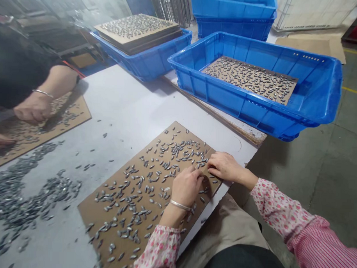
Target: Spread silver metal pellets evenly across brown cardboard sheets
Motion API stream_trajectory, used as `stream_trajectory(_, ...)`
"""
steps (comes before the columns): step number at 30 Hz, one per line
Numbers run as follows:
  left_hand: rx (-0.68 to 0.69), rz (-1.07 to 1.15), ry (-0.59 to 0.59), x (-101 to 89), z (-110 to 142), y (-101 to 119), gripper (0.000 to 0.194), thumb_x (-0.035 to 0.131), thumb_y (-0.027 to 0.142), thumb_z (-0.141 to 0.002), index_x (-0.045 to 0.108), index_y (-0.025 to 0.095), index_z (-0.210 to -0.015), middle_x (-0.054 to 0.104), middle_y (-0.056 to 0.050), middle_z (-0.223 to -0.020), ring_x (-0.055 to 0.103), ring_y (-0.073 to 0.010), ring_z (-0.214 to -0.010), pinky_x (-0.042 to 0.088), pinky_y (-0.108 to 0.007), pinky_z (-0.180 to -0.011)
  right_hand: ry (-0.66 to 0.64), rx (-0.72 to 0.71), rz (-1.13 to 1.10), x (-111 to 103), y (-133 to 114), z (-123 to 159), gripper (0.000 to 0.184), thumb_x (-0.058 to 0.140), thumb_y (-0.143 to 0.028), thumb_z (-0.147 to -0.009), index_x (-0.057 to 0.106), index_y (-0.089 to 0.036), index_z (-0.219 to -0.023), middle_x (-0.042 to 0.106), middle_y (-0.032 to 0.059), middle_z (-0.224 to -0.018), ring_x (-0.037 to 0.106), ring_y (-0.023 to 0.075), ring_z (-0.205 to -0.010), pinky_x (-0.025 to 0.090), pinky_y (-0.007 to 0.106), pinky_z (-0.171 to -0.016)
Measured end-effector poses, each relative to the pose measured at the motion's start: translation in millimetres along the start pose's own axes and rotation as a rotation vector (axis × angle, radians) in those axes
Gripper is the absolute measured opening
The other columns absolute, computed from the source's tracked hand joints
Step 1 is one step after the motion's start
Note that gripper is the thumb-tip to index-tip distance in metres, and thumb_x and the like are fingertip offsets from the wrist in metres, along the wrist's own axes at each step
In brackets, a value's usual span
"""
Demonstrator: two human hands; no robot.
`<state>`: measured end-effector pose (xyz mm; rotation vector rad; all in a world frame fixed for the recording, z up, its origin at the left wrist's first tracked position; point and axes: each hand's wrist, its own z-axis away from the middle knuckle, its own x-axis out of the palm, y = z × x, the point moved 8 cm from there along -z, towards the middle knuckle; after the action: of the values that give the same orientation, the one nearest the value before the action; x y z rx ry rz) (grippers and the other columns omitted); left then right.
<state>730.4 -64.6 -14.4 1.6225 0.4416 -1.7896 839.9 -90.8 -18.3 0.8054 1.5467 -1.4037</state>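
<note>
A brown cardboard sheet (pixel 152 199) lies on the white table, with small grey spindle-shaped metal pieces (pixel 137 216) scattered over it, denser in some spots. My left hand (pixel 186 189), with a silver bangle at the wrist, rests over the sheet's right half. Its fingers are bent down among the pieces and their tips are mostly hidden. At the sheet's right edge, my right hand (pixel 224 166) is curled with fingertips down beside several pieces. Whatever either hand pinches is too small or too hidden to make out.
A heap of loose metal pieces (pixel 44 195) covers the table's left. Across it, a co-worker's hand (pixel 35 107) works over another covered sheet (pixel 76 111). Behind stand a blue crate (pixel 255 107) holding one covered sheet and another crate (pixel 145 68) with stacked sheets.
</note>
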Motion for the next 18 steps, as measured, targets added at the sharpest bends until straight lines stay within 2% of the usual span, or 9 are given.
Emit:
stream_trajectory(4, -0.034, 0.097, -0.034, -5.4, 2, -11, 0.024, 0.044, 0.033, -0.090, 0.067, 0.025, -0.088, 0.062, -0.002, -0.089, 0.058, -0.0154, -0.084, 0.041, -0.026, -0.069, 0.106, 0.003, 0.009, 0, -1, -10, 0.012, 0.057, -0.028, -0.089, 0.064, -0.019, -0.092, 0.060, 0.0055, -0.095, 0.050, 0.0186, -0.092, 0.034, 0.030, -0.075)
stream_trajectory(10, -0.176, 0.068, 0.060, -24.5, -9, -19, 0.024, 0.046, 0.035, -0.090, 0.066, 0.022, -0.092, 0.065, -0.005, -0.096, 0.060, -0.0174, -0.087, 0.042, -0.027, -0.071, 0.078, -0.037, 0.125, -7, -16, -12, 0.009, 0.053, -0.022, -0.090, 0.060, -0.016, -0.088, 0.060, 0.0078, -0.093, 0.049, 0.0196, -0.090, 0.033, 0.030, -0.072)
stream_trajectory(18, -0.143, -0.041, 0.060, -10.0, -20, -18, 0.031, 0.038, 0.033, -0.093, 0.067, 0.021, -0.090, 0.064, -0.006, -0.093, 0.060, -0.0185, -0.086, 0.042, -0.027, -0.068, 0.139, -0.055, 0.080, -4, -4, -5, 0.012, 0.053, -0.026, -0.091, 0.061, -0.017, -0.094, 0.058, 0.0069, -0.096, 0.047, 0.0190, -0.091, 0.034, 0.030, -0.075)
